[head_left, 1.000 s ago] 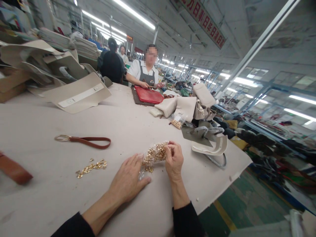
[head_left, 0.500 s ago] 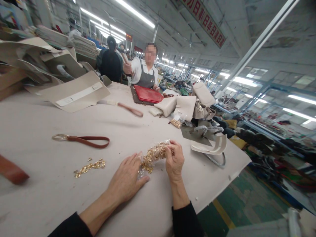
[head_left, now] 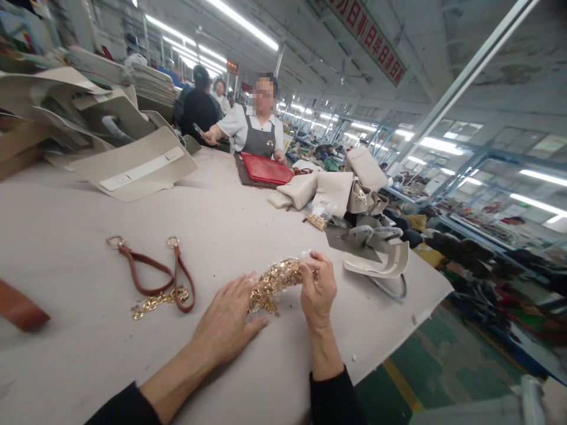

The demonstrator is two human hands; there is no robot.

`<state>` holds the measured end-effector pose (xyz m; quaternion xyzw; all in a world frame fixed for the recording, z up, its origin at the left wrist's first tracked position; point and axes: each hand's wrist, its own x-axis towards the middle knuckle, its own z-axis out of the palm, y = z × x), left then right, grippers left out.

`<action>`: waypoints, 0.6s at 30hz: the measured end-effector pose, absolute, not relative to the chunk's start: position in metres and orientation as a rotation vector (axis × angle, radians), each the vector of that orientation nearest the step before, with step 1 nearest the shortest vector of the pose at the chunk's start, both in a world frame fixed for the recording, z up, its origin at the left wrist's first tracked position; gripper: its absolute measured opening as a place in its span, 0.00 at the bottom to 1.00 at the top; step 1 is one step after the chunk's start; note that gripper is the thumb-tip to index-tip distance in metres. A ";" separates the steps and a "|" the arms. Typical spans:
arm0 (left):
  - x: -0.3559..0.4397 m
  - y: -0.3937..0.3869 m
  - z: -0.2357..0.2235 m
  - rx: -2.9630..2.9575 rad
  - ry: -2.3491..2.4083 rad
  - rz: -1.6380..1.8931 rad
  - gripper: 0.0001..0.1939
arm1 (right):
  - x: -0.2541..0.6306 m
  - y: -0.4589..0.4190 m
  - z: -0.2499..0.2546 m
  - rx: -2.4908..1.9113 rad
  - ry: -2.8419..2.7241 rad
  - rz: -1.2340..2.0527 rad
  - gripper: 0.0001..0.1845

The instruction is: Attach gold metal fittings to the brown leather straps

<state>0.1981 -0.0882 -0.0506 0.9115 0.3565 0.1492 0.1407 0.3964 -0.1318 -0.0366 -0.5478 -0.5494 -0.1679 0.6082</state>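
My right hand (head_left: 319,289) is closed on the far end of a clear plastic bag (head_left: 281,276) filled with small gold metal fittings. My left hand (head_left: 228,321) lies flat at the bag's mouth, fingers stretched and thumb apart, touching the plastic. A few fittings show at that mouth by the thumb. To the left, a brown leather strap loop (head_left: 144,274) with a metal ring lies on the table. A second, narrower strap loop (head_left: 185,280) rests partly over a small row of loose gold fittings (head_left: 155,302).
Across the table (head_left: 248,233), a person in an apron (head_left: 259,133) stands by a red leather piece (head_left: 268,170). Beige bag panels (head_left: 133,162) are heaped at the left. Beige bags (head_left: 334,192) and a small packet of fittings (head_left: 316,220) lie to the right.
The strap that was blurred in mid-air has landed beside the first, over the loose fittings. The first strap has turned. The person opposite has lowered an arm. My hands have barely moved.
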 end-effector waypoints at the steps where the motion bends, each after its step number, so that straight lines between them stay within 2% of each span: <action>1: 0.198 -0.088 -0.051 2.630 1.029 0.440 0.37 | 0.397 -0.132 -0.036 -1.268 -1.272 -0.391 0.06; 7: 0.197 -0.087 -0.054 2.625 1.020 0.487 0.35 | 0.396 -0.131 -0.036 -1.294 -1.253 -0.353 0.08; 13: 0.195 -0.085 -0.056 2.581 0.972 0.648 0.31 | 0.395 -0.127 -0.039 -1.286 -1.122 -0.132 0.08; 15: 0.195 -0.084 -0.057 2.552 0.964 0.684 0.29 | 0.400 -0.123 -0.042 -1.286 -0.978 0.021 0.16; 18: 0.196 -0.083 -0.057 2.521 0.967 0.659 0.28 | 0.413 -0.119 -0.049 -1.297 -0.826 0.228 0.37</action>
